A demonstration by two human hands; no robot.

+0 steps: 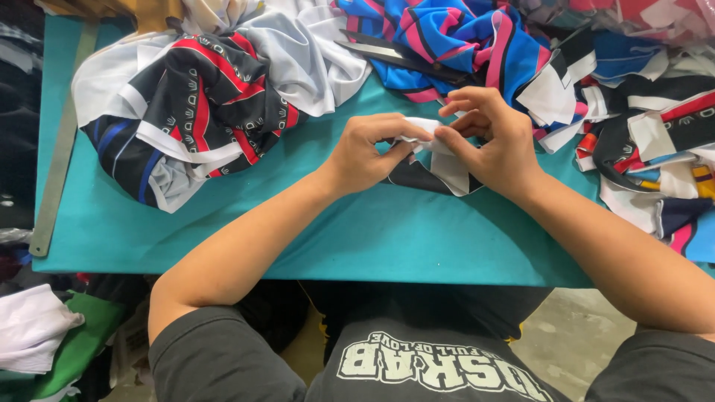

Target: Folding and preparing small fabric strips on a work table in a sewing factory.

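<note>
- Teal cloth covers the table, and both hands meet above its middle, a little toward 1 o'clock from the centre.
- The left hand is closed, its thumb and fingers pinching the white edge of a small fabric piece.
- The right hand also pinches this fabric piece from the 3 o'clock side; its thumb and first fingers press on the white part, and the other fingers are curled above it.
- This fabric piece is white on top and black below. Its lower part lies on the table, just under the two hands, and the upper part is lifted between the fingertips.
- At 10 o'clock from the hands lies a big bundle of black, red and white jersey fabric, well apart from the left hand.
- At 12 o'clock, near the right hand, is a blue and pink striped fabric, and a pair of dark scissors rests on it and on the white cloth beside it.
- At 3 o'clock a pile of small fabric cut pieces in many colours lies near the right wrist.
- At 9 o'clock, along the table edge, a long metal ruler lies almost straight from far to near.
- At 6 o'clock the person's black shirt with pale print is seen below the table edge.
</note>
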